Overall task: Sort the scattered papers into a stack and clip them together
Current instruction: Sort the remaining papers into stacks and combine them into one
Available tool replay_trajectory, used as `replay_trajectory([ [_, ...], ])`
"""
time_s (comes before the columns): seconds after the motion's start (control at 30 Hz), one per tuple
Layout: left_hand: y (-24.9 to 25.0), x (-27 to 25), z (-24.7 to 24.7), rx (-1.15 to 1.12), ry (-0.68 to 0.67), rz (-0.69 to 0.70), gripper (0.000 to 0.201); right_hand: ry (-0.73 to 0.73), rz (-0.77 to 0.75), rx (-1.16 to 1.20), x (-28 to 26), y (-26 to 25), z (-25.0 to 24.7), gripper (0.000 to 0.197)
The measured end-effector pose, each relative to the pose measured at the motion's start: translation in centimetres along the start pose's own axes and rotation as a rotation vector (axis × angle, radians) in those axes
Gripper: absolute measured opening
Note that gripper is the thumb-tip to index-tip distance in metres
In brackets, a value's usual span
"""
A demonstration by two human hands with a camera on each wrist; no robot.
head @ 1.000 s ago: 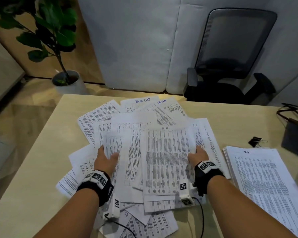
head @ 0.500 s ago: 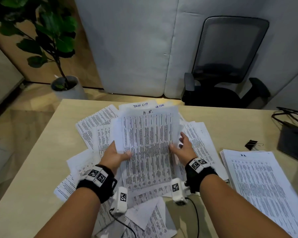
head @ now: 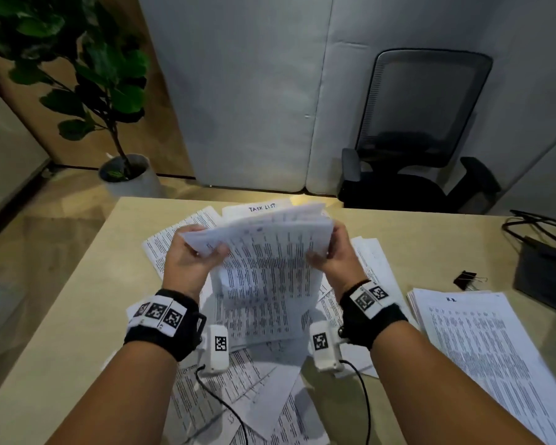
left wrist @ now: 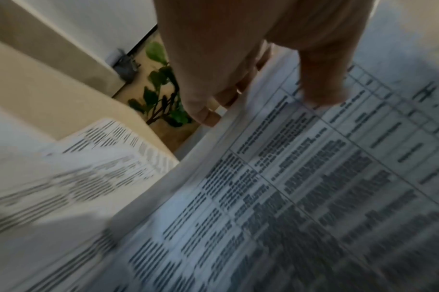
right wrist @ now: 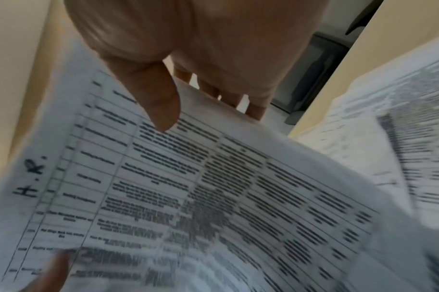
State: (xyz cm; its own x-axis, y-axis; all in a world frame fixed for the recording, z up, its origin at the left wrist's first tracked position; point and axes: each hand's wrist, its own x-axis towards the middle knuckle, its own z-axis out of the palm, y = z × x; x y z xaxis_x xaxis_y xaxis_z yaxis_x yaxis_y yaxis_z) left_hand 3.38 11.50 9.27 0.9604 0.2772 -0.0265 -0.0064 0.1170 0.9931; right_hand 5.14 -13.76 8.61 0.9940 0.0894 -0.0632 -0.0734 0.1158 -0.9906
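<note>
— Grip status, head view?
— My left hand (head: 191,261) and right hand (head: 336,255) pinch the side edges of a lifted sheaf (head: 267,268) above the scattered papers (head: 180,239) on the desk (head: 61,300). Bare desk lies left; the stack (head: 482,348) and binder clip (head: 466,279) lie right.
— Left wrist view?
— Thumb on top, fingers (left wrist: 208,116) under the edge.
— Right wrist view?
— Same; the sheet is marked "H.R."

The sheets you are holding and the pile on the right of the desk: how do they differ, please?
The held sheets are raised and bent, gripped by the left hand and right hand; the pile lies flat on the desk, untouched. The pile looks thicker. Both are printed tables marked "H.R."
</note>
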Motion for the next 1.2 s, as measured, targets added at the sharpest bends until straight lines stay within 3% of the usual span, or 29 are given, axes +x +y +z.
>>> replay_trajectory([
  [0.1, -1.1, 0.0, 0.4, 0.065, 0.001, -0.026, 0.033, 0.001, 0.004, -0.118, -0.1, 1.0, 0.6, 0.053],
  [0.17, -0.5, -0.2, 1.0, 0.106, 0.017, 0.031, 0.027, 0.054, -0.049, -0.089, 0.2, 0.7, 1.3, 0.051],
  [0.27, 1.4, -0.1, 1.8, 0.057, 0.011, 0.11, 0.035, 0.213, -0.126, -0.183, 0.9, -0.5, 1.2, 0.073],
  [0.37, 3.1, 0.0, 2.0, 0.024, -0.032, 0.182, 0.037, 0.143, -0.118, -0.061, 1.2, -1.7, 0.8, 0.086],
  [0.43, 3.9, 0.0, 2.2, -0.021, -0.026, 0.211, 0.038, 0.1, -0.093, 0.041, 1.1, -2.6, 1.0, 0.075],
  [0.53, 4.9, -0.3, 2.5, -0.07, -0.038, 0.28, 0.037, 0.148, -0.133, 0.055, 0.7, -3.4, 1.7, 0.043],
  [0.6, 4.7, -0.2, 2.5, -0.091, -0.063, 0.318, 0.038, 0.163, -0.166, 0.052, 0.6, -3.0, 2.0, 0.035],
  [0.7, 2.9, 0.1, 2.3, -0.081, -0.03, 0.227, 0.037, 0.148, -0.139, -0.039, 0.4, -1.4, 2.0, 0.043],
  [0.8, 0.1, 0.0, 1.9, 0.032, -0.038, 0.044, 0.027, 0.132, -0.004, -0.151, 0.0, 0.9, 1.8, 0.05],
  [0.87, -1.5, -0.4, 1.7, 0.15, -0.064, -0.047, 0.035, 0.109, 0.021, -0.288, 0.0, 2.3, 1.7, 0.043],
  [0.93, -2.2, -0.8, 1.8, 0.234, -0.096, -0.044, 0.041, 0.117, 0.038, -0.417, 0.1, 2.9, 1.8, 0.031],
  [1.03, -3.4, -0.5, 1.6, 0.328, -0.123, -0.023, 0.031, 0.244, 0.056, -0.386, 0.7, 2.6, 1.3, 0.021],
  [1.1, -5.6, 0.6, 0.5, 0.643, -0.047, -0.06, 0.046, 0.326, 0.074, -0.401, 1.2, 2.2, 0.3, 0.02],
  [1.2, -8.9, 0.9, -1.7, 1.017, 0.042, -0.343, 0.078, 0.339, 0.173, -0.497, 1.2, 3.2, -1.5, 0.026],
])
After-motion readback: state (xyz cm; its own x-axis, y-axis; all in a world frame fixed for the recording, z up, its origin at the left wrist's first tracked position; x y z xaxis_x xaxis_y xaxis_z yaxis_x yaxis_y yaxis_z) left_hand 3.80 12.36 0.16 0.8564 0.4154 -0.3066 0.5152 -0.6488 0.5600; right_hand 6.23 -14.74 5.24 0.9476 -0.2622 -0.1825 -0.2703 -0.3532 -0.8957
